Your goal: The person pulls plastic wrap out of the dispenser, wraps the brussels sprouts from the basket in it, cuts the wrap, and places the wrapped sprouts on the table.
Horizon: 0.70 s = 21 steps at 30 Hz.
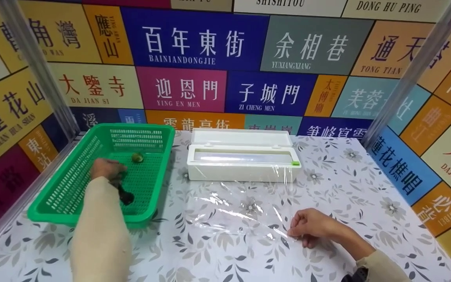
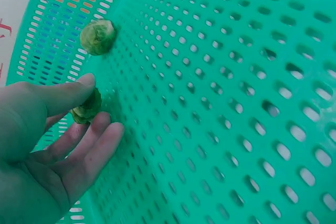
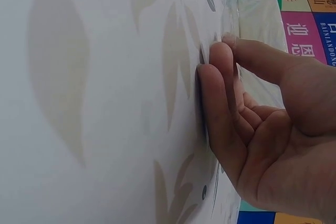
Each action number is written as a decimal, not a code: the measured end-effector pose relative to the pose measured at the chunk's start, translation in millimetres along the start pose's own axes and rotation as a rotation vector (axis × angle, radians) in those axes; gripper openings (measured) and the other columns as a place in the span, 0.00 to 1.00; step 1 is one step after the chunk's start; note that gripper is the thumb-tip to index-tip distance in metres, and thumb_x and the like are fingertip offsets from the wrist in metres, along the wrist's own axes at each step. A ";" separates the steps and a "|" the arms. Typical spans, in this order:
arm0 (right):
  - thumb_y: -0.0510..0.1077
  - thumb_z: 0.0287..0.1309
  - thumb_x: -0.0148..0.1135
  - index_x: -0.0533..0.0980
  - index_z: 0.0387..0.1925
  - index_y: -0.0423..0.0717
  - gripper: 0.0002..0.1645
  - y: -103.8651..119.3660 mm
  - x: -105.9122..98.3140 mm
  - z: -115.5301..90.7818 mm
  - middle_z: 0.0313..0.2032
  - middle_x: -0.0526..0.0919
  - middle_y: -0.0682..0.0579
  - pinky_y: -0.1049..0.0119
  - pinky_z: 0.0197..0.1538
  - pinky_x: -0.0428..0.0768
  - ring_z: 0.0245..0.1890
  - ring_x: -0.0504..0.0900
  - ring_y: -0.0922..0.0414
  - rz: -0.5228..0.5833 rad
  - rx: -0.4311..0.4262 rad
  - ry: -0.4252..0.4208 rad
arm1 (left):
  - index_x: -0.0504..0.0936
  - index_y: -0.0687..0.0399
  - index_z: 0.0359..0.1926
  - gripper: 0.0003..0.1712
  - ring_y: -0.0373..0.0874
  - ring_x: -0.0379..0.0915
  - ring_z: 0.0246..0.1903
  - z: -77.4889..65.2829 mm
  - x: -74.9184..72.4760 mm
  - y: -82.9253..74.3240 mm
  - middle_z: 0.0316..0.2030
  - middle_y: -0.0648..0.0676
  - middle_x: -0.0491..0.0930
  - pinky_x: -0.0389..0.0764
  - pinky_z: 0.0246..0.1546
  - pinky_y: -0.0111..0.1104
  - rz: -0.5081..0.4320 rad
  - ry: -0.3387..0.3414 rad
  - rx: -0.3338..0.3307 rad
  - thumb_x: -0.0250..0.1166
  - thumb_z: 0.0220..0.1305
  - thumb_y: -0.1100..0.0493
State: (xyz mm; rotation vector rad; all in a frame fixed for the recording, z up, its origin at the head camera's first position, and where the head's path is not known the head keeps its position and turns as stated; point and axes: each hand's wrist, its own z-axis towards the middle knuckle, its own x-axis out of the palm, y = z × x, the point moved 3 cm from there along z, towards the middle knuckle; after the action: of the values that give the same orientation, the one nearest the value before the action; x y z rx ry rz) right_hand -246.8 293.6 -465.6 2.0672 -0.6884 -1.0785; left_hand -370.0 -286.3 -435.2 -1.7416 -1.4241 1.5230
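Down inside the green plastic basket [image 1: 153, 207], my left hand [image 1: 107, 168] pinches a Brussels sprout [image 2: 88, 109] between thumb and fingers. A second Brussels sprout [image 1: 137, 157] lies on the basket floor beyond the hand; in the left wrist view this sprout [image 2: 98, 37] looks pale green. Clear plastic wrap [image 1: 237, 211] stretches from a white wrap dispenser [image 1: 245, 174] toward me over the table. At the sheet's near right corner, my right hand [image 1: 314, 225] pinches the film's edge. The right wrist view has the right hand [image 3: 257, 114] low beside the tabletop, fingers bent.
The dispenser's white lid [image 1: 241, 138] stands raised at the back, and a small green slider [image 1: 295, 163] sits at its right end. A leaf-patterned cloth [image 1: 350, 192] covers the table. Walls with coloured sign panels [image 1: 194, 43] enclose the back and sides.
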 end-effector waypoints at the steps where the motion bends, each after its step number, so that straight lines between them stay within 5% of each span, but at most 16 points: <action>1: 0.45 0.56 0.72 0.76 0.35 0.40 0.15 0.2 -0.3 0.0 0.21 0.83 0.54 0.72 0.20 0.79 0.15 0.78 0.63 -0.001 0.000 -0.001 | 0.70 0.64 0.67 0.30 0.46 0.80 0.38 0.8 0.2 -1.1 0.52 0.63 0.78 0.86 0.33 0.33 -0.013 0.003 0.001 0.64 0.67 0.59; 5: 0.46 0.57 0.72 0.76 0.35 0.40 0.15 0.4 -0.8 0.1 0.21 0.83 0.55 0.72 0.20 0.80 0.15 0.79 0.63 -0.002 0.001 -0.002 | 0.67 0.63 0.70 0.32 0.52 0.79 0.51 3.7 0.5 -6.4 0.65 0.66 0.72 0.88 0.40 0.32 -0.066 0.015 0.017 0.62 0.69 0.57; 11: 0.46 0.57 0.72 0.76 0.35 0.40 0.15 -0.4 -0.1 0.0 0.21 0.82 0.55 0.72 0.21 0.80 0.15 0.79 0.63 0.007 -0.002 0.000 | 0.62 0.63 0.73 0.36 0.59 0.73 0.65 2.9 0.7 -15.9 0.70 0.66 0.67 0.87 0.45 0.33 -0.161 0.059 0.042 0.62 0.70 0.55; 21: 0.46 0.56 0.72 0.76 0.35 0.40 0.15 -0.4 -0.6 -0.6 0.20 0.82 0.55 0.72 0.20 0.79 0.15 0.78 0.63 0.017 -0.006 0.010 | 0.63 0.61 0.73 0.38 0.58 0.71 0.67 -11.3 0.5 -53.8 0.70 0.63 0.68 0.87 0.47 0.32 -0.210 0.063 0.142 0.63 0.69 0.49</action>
State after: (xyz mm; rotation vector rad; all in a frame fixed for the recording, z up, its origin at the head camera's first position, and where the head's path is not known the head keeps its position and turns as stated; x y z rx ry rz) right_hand -246.5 294.5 -465.3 2.0571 -0.6961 -1.0587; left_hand -382.0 -261.8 -387.5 -1.4933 -1.3835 1.4091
